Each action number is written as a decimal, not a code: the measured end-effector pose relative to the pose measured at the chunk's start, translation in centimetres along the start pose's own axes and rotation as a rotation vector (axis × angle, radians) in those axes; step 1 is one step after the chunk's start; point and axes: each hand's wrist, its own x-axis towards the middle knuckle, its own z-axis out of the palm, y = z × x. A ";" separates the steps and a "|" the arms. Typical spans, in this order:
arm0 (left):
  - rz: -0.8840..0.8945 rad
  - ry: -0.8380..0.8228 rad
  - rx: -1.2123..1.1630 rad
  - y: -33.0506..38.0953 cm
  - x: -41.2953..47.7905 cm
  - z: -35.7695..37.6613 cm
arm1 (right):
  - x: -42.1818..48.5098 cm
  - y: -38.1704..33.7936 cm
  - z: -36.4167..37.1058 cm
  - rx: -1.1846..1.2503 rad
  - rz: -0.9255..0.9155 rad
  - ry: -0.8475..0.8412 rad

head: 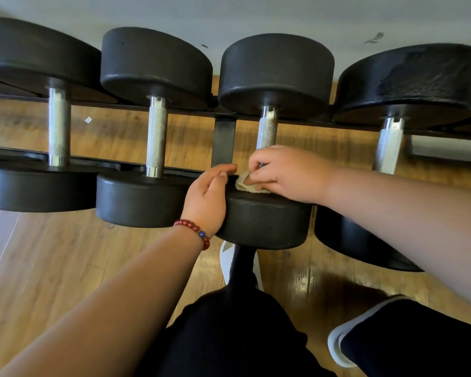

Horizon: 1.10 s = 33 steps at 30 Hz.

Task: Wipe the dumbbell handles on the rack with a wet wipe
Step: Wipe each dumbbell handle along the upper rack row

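Dark trousers [229, 336] and white-edged shoe [337, 341] sit nearest the lens, both forearms reaching up-frame. Right hand [288, 174] pinches a crumpled off-white wet wipe [245, 184], fingertips curled on it. The wipe is pressed at the near end of the handle [267, 130] of the 3rd dumbbell [264, 221] from the left, where shaft meets near head. Left hand [210, 197] holds nothing, fingers loose, palm resting on that head's left edge, likely steadying. Red bead bracelet [193, 231] on the left wrist.

Step, my read: wiping handle 3 of 4, at its near end; the far stretch of shaft is uncovered. Can't tell if the 2 handles left of the 3rd dumbbell are done. Next move probably calls for wrapping the wipe round the shaft and sliding it away along the knurling, then on to the 4th handle [386, 148] just right.

Materials: handles are silver steel cylinders, knurled, with polished collars. Heads are black, round, matte and pebbled. Rack [223, 137] is black flat bar under the 3rd dumbbell, with glossy wood-plank floor [38, 254] below.
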 end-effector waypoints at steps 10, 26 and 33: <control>0.025 0.021 -0.011 -0.3 0.1 0.1 | -1.3 0.4 -0.1 0.099 0.086 -0.002; 0.021 0.016 0.000 -0.5 0.4 0.1 | -1.1 3.3 1.2 -0.269 -0.444 0.035; 0.022 0.025 -0.013 -0.7 0.4 0.1 | -0.2 3.4 1.2 -0.307 -0.440 0.151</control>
